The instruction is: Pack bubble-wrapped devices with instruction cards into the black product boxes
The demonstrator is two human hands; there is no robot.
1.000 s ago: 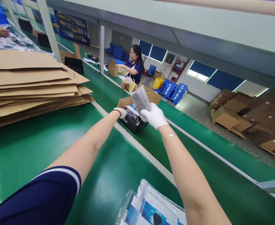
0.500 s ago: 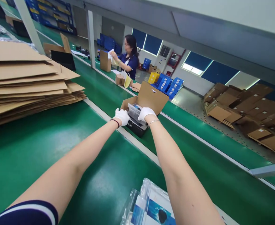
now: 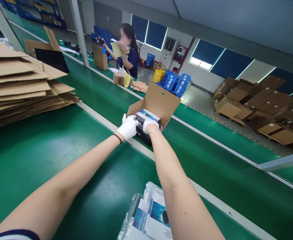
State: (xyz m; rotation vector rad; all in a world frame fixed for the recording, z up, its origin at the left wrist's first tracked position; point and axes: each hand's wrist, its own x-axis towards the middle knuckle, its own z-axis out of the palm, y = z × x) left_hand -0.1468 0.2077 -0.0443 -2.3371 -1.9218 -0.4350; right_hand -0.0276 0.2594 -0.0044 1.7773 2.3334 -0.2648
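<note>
An open cardboard box [image 3: 162, 104] with a brown inside and a black outer front stands on the green belt, its lid raised at the back. Inside lies a booklet [image 3: 149, 114] with a blue picture, in clear plastic. My left hand [image 3: 127, 128], in a white glove, is closed at the box's left front edge, fingertips by the plastic. In a matching glove, my right hand [image 3: 150, 126] reaches over the front wall with curled fingers on the plastic; its fingertips are partly hidden. Bagged booklets [image 3: 146, 213] lie on the bench below my right forearm.
Flattened cardboard [image 3: 18, 86] is stacked on the left. An open box [image 3: 50, 55] stands behind it. Across the belt a co-worker [image 3: 130, 50] holds up a yellow sheet and a dark item. A metal post [image 3: 80, 33] and an overhead shelf [image 3: 223, 36] frame the view.
The plastic-wrapped booklet, tilted up before, now lies flatter in the box with its picture showing. My right hand has shifted slightly left. The co-worker has raised a yellow sheet and a dark item.
</note>
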